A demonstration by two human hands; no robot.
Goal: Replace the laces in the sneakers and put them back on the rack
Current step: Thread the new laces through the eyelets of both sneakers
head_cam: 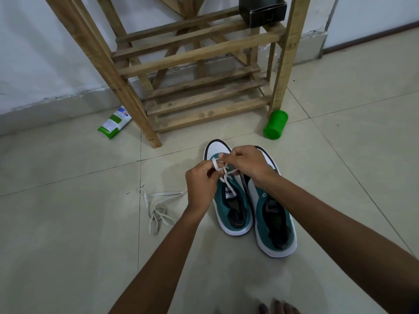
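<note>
A pair of teal and white sneakers is seen standing side by side on the tiled floor (68, 257), toes pointed toward the far wooden rack (192, 87). The left sneaker (233, 207) is being laced: a white lace (223, 172) is crossed over its front eyelets, just behind the white toe cap. One strand of this lace is pinched between the curled fingers (209, 167) of the left hand (200, 184), which is held at the left edge of the shoe's lacing area. The other strand is gripped by the right hand (247, 163), whose closed fingers are held above the toe, slightly farther away than the left hand. The two hands are nearly touching over the lace crossing. The right sneaker (274, 223) is partly covered at its toe by the right hand and wrist, and no lace is visible in it. A second loose lace (156, 211) is lying in tangled loops on the floor, to the left of the left forearm. A green and white tube (114, 123) is lying near the rack's left leg, and a green cup (275, 125) is lying on its side by the right leg. A dark box (263, 11) is resting on a rack shelf at the far right.
</note>
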